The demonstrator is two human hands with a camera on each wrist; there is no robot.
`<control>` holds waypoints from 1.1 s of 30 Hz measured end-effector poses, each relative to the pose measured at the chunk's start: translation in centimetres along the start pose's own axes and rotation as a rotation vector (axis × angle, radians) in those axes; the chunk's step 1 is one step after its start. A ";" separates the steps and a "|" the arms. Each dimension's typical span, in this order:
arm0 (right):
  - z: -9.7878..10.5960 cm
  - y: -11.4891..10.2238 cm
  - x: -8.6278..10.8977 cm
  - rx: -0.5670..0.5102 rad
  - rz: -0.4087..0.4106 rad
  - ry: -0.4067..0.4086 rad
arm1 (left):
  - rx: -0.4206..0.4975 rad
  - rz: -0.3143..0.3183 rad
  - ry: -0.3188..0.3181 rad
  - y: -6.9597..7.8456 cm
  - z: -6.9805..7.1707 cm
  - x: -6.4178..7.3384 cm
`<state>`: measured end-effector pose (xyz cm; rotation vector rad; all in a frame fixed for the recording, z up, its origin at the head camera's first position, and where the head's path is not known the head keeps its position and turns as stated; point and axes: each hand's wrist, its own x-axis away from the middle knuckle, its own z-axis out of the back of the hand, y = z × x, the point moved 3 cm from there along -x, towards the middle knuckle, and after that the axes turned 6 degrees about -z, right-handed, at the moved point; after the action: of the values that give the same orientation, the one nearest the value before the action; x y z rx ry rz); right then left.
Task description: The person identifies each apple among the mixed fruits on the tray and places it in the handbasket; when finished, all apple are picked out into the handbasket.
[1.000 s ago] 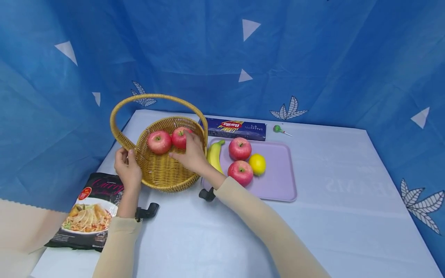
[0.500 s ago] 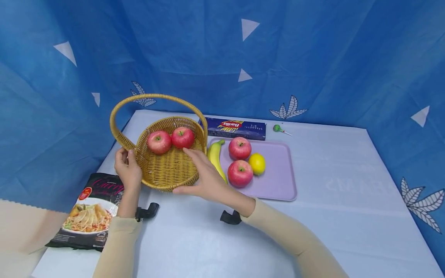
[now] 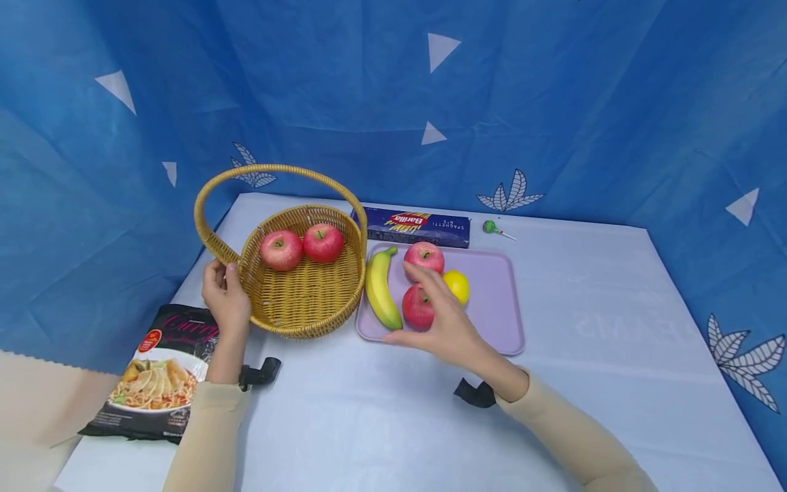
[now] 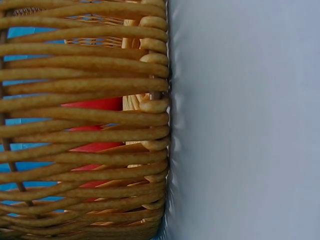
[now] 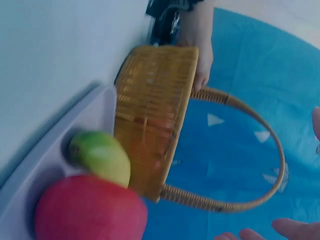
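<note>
A wicker basket [image 3: 307, 311] with a tall arched handle stands on the left, two red apples [image 3: 281, 251] side by side in its back part. My left hand [image 3: 226, 301] grips its left rim at the foot of the handle. Over the front of a lilac tray [image 3: 492, 301] is my right hand [image 3: 451, 331], thumb and fingers spread and holding nothing. It is nearest to the front apple [image 3: 417, 309] there and partly covers it. On the same tray lie a banana [image 3: 381, 290], a lemon [image 3: 456, 285] and another apple [image 3: 424, 254]. The left wrist view shows the basket's woven side [image 4: 85, 115] close up.
A blue spaghetti box [image 3: 412, 227] lies behind the tray, with a green lollipop [image 3: 490, 227] to its right. At the front left is a black noodle packet [image 3: 156, 376], partly under the left forearm. A blue curtain [image 3: 369, 102] hangs along the table's back edge.
My right hand has let go of the apple in the basket and moved right, out of the basket and over the tray. The left hand has stayed on the rim.
</note>
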<state>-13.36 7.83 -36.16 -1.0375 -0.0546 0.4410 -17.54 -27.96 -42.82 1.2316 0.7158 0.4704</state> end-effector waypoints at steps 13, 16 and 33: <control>4.1 3.7 0.6 0.103 -0.053 0.171 | 0.004 0.013 0.005 0.1 0.0 -0.1; 4.1 4.4 0.3 0.116 -0.066 0.174 | 0.008 0.011 0.008 0.2 0.0 -0.1; 2.8 7.2 -0.7 0.176 -0.236 0.076 | 0.034 0.007 0.006 0.0 0.1 0.0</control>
<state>-17.09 12.99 -40.67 -0.8617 -0.0687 0.1881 -17.50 -28.04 -42.75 1.2653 0.7277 0.4697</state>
